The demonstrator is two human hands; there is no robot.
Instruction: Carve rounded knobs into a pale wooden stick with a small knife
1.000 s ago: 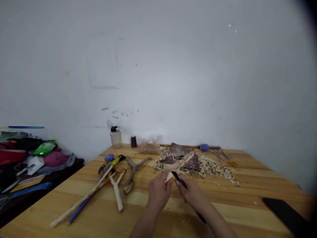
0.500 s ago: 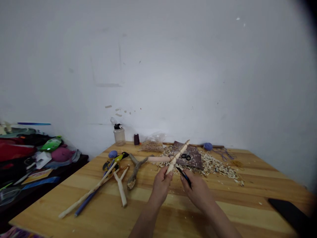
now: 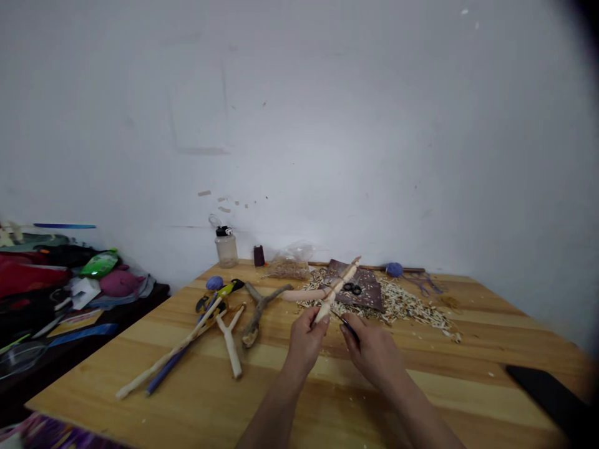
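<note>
- Holding a pale peeled forked branch (image 3: 337, 290) in the left hand (image 3: 305, 345): the fingers are closed around its lower end, and the wood rises toward the far side of the wooden desk (image 3: 491, 352).
- The right hand (image 3: 373, 350) is also closed, and it grips a small knife with a dark blue handle (image 3: 350, 330). The blade is just beside the lower end of the branch, but I cannot tell if they touch.
- Compared with one second before, the branch now stands steeper and its tip points higher. At that time it lay lower and flatter, with the blade against its end.
- Behind the branch lies a dark brown leather sheet (image 3: 360, 285) with small black scissors (image 3: 352, 289) on it, inside a wide spread of pale wood shavings (image 3: 407, 305).
- Left of the hands lie a bark-covered forked branch (image 3: 257, 315), a peeled Y-shaped branch (image 3: 229, 340), a long peeled stick (image 3: 163, 355) and a blue rod (image 3: 163, 372).
- At the far edge stands a clear plastic bottle with a black cap (image 3: 226, 249).
- Near the right edge lies a flat black device (image 3: 547, 396).
</note>
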